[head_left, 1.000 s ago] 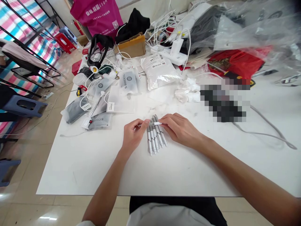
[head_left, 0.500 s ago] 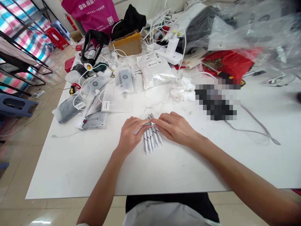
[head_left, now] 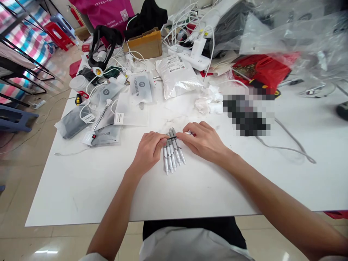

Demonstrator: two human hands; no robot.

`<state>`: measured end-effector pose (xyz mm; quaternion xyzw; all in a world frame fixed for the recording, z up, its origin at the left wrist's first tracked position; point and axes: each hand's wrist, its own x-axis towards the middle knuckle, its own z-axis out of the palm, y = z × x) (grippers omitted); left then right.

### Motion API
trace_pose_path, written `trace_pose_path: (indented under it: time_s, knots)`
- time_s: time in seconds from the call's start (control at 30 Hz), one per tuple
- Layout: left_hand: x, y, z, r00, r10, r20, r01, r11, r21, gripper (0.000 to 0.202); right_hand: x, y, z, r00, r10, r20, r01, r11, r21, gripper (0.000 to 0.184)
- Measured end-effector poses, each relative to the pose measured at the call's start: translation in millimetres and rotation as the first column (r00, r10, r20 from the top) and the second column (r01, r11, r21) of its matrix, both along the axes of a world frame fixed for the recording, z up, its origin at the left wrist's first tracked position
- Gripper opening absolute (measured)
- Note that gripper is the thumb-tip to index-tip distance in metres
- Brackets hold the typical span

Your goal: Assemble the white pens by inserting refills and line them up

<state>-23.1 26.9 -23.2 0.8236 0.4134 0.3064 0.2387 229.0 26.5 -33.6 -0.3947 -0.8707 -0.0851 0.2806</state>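
Note:
A bundle of slim silver-and-white pens [head_left: 171, 156] lies on the white table [head_left: 81, 188], its tips fanned toward me. A thin black strap [head_left: 172, 137] crosses the bundle's far end, and its white-tipped end [head_left: 188, 133] sticks out to the right. My left hand [head_left: 148, 150] grips the bundle's left side, with the fingers curled over it. My right hand [head_left: 202, 141] pinches the white-tipped end at the bundle's right side. The fingers hide part of the strap, so I cannot tell whether it goes all the way around.
Flat grey product pouches [head_left: 106, 136] and loose white cables [head_left: 89, 108] lie left of my hands. A foil bag [head_left: 176, 78], crumpled tissue [head_left: 208, 101] and a power strip [head_left: 190, 58] stand beyond. A pixelated patch [head_left: 247, 116] covers something to the right. The table's near edge runs below my forearms.
My hands have come off their flat position on the bundle and now grip it. The strap now shows dark across the far end, its white tip out to the right. The view has shifted slightly.

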Motion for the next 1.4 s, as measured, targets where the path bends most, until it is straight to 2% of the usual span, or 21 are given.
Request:
trace_pose_path:
  time_s: [0.13,0.27,0.4,0.53,0.63,0.7,0.87,0.97,1.03,1.1,1.17,1.27,1.4]
  knots:
    - [-3,0,4.1,0.999,0.051,0.018,-0.05,0.998,-0.047,0.026,6,4,1.2,0.998,-0.03,-0.048,0.031,0.999,0.016,0.02]
    - [-4,-2,8.0,0.999,0.035,0.005,-0.035,0.998,-0.053,0.03,8,6,1.2,0.996,-0.014,-0.084,0.017,0.999,0.03,0.017]
    - [-2,-3,5.5,0.998,0.008,-0.068,-0.008,1.0,-0.01,0.025,5,5,0.8,0.997,0.007,-0.083,0.001,0.996,0.09,0.014]
    - [1,-2,-1.0,0.996,0.041,-0.079,-0.034,0.996,0.086,0.016,2,3,1.3,0.994,0.042,-0.097,-0.033,0.995,0.089,0.018]
    - [1,-1,-3.3,0.996,0.063,-0.071,-0.054,0.991,0.121,0.014,2,1,2.8,0.984,0.055,-0.17,-0.052,0.998,0.021,0.025]
    - [0,1,-3.6,0.995,0.077,-0.066,-0.068,0.989,0.133,0.014,5,0,4.8,0.973,0.049,-0.226,-0.066,0.995,-0.069,0.026]
    - [-4,2,-3.6,0.994,0.095,-0.053,-0.087,0.987,0.132,0.017,11,0,12.4,0.9,0.009,-0.436,-0.139,0.954,-0.267,0.022]
    - [-3,-1,-1.3,0.997,0.065,-0.037,-0.063,0.996,0.064,0.018,10,-1,17.7,0.809,-0.067,-0.584,-0.175,0.921,-0.348,0.026]
    - [0,-6,1.8,1.0,0.024,-0.001,-0.024,0.999,-0.048,0.02,6,-2,21.8,0.7,-0.127,-0.702,-0.231,0.891,-0.391,0.038]
    - [5,-11,5.4,0.997,-0.013,0.075,0.028,0.981,-0.19,0.025,-2,-4,26.7,0.586,-0.155,-0.796,-0.319,0.858,-0.402,0.047]
    - [9,-16,8.2,0.984,-0.03,0.174,0.082,0.95,-0.303,0.028,-11,-6,33.0,0.535,-0.15,-0.832,-0.386,0.832,-0.398,0.049]
    - [15,-21,9.9,0.955,-0.008,0.296,0.125,0.917,-0.378,0.032,-23,-9,45.4,0.592,-0.099,-0.8,-0.403,0.823,-0.4,0.044]
    - [16,-22,11.1,0.909,0.078,0.409,0.116,0.896,-0.428,0.035,-33,-12,63.6,0.715,-0.018,-0.699,-0.353,0.853,-0.383,0.04]
